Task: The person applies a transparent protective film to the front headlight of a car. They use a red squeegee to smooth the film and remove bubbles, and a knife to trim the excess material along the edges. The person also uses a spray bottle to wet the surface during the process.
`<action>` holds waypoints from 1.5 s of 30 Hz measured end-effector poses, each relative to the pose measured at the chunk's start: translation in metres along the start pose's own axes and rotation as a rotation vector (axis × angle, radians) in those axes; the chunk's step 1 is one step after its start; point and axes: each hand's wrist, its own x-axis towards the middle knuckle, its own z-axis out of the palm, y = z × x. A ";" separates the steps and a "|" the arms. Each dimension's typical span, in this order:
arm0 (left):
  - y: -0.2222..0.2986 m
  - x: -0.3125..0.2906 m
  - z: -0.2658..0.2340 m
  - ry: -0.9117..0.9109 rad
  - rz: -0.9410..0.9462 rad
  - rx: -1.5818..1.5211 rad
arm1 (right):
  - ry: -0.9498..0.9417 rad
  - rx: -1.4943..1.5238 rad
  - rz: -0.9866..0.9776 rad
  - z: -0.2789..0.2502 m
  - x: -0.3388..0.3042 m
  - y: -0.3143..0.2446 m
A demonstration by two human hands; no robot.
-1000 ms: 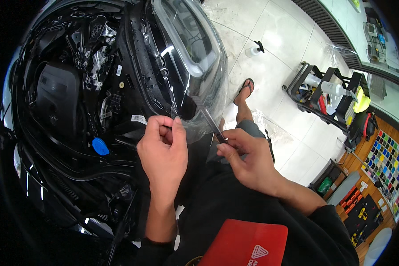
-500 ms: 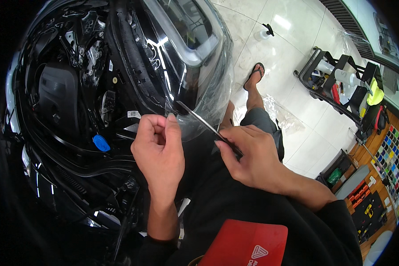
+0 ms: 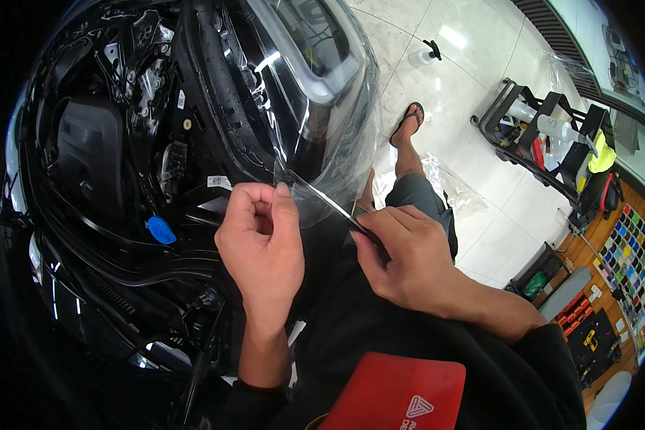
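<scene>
My left hand (image 3: 261,244) is closed, thumb and index finger pinching the edge of a clear plastic film (image 3: 344,172). The film drapes over the corner of a black car's front, around the headlight (image 3: 330,79), and its loose margin hangs wrinkled. In my right hand (image 3: 412,261) is a slim craft knife (image 3: 331,203) with a dark handle, its thin metal blade pointing up and left. The blade's tip lies against the film just right of my left fingertips; whether it has gone through cannot be seen.
Left of my hands lies the open engine bay with a black engine cover (image 3: 89,158) and a blue filler cap (image 3: 161,230). Another person's sandalled foot (image 3: 408,122) and leg are close beyond the film. A spray bottle (image 3: 424,56) and a black tool cart (image 3: 545,143) stand on the tiled floor.
The knife tip has come slightly down and nearer my left fingertips. My left hand keeps its pinch on the film, and the whole view has shifted a little.
</scene>
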 end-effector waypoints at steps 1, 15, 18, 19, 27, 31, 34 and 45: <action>0.000 0.001 0.000 -0.003 0.009 0.005 | -0.012 0.006 -0.003 -0.002 0.002 -0.001; -0.001 0.002 -0.001 -0.013 0.021 0.022 | -0.168 0.002 0.081 -0.006 0.004 0.005; -0.001 0.002 -0.003 -0.021 0.011 0.002 | -0.124 -0.020 0.034 -0.006 0.004 0.012; -0.001 0.002 -0.003 -0.021 0.011 0.001 | -0.136 -0.011 0.038 -0.007 0.004 0.013; -0.001 0.001 -0.003 -0.017 0.000 -0.031 | -0.204 0.004 0.039 -0.006 0.003 0.029; 0.001 -0.001 -0.004 -0.051 -0.014 -0.029 | -0.199 -0.030 0.023 -0.005 0.000 0.032; 0.003 -0.003 -0.005 -0.063 -0.024 -0.018 | -0.189 -0.120 -0.027 -0.007 0.001 0.035; 0.001 -0.004 -0.005 -0.031 -0.021 0.014 | -0.228 -0.314 -0.236 -0.028 0.019 0.066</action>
